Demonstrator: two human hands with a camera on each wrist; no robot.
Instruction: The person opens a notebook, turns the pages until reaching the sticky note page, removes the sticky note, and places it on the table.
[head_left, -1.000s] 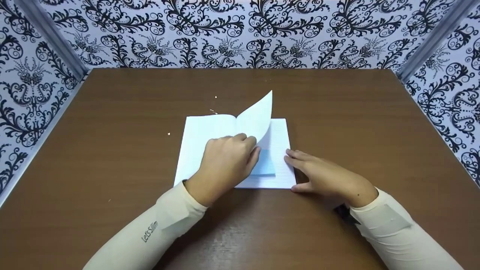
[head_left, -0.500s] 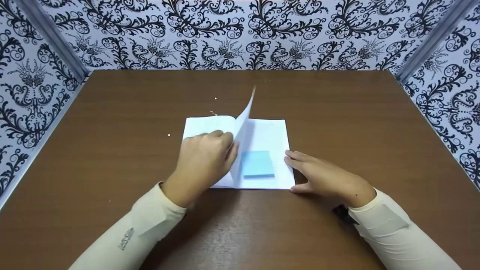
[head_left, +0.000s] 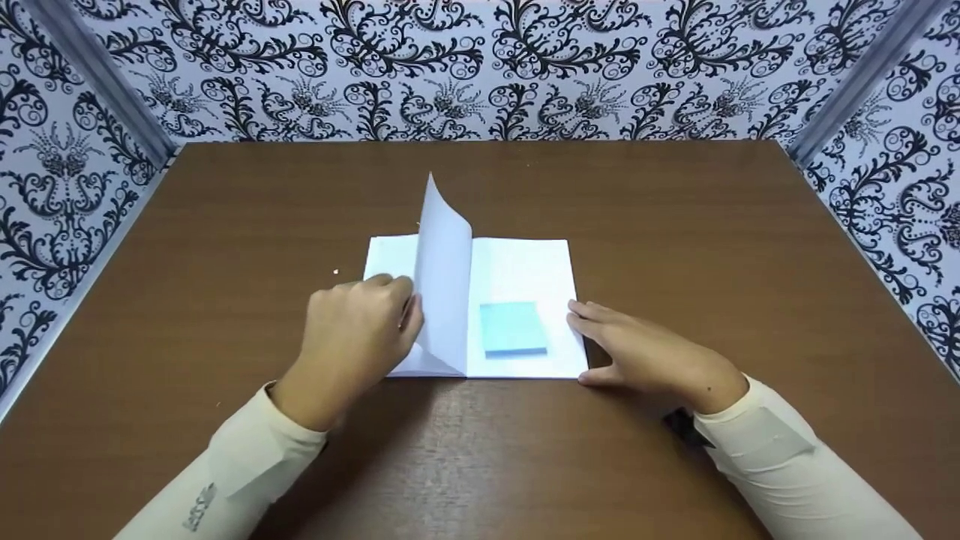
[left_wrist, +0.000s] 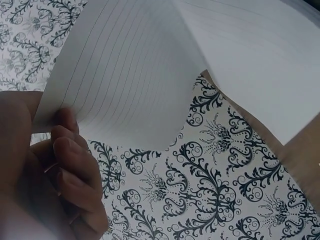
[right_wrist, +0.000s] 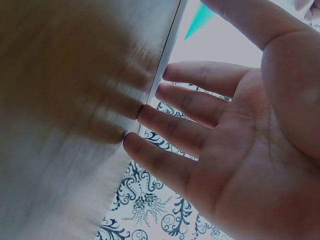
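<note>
A notebook (head_left: 525, 266) lies spread on the table, with a light-blue sticky note pad (head_left: 514, 328) on its right-hand page. My left hand (head_left: 360, 330) pinches the outer edge of a raised page (head_left: 444, 281), which stands curved up left of the spine. Ruled lines show on that lifted page (left_wrist: 125, 75) in the left wrist view, where the thumb and curled fingers (left_wrist: 75, 155) hold its edge. My right hand (head_left: 645, 349) rests at the notebook's right edge, fingers extended. In the right wrist view its straight fingertips touch the table beside the notebook.
The brown wooden table (head_left: 675, 225) reaches back to a wall (head_left: 480, 75) papered in black and white scrolls. A tiny white scrap (head_left: 335, 271) lies left of the notebook. A dark object (head_left: 686, 427) sits under the right wrist.
My left hand has moved left, swinging the page from the right over the spine to the left side. The blue sticky note pad is now fully uncovered. My right hand has stayed put.
</note>
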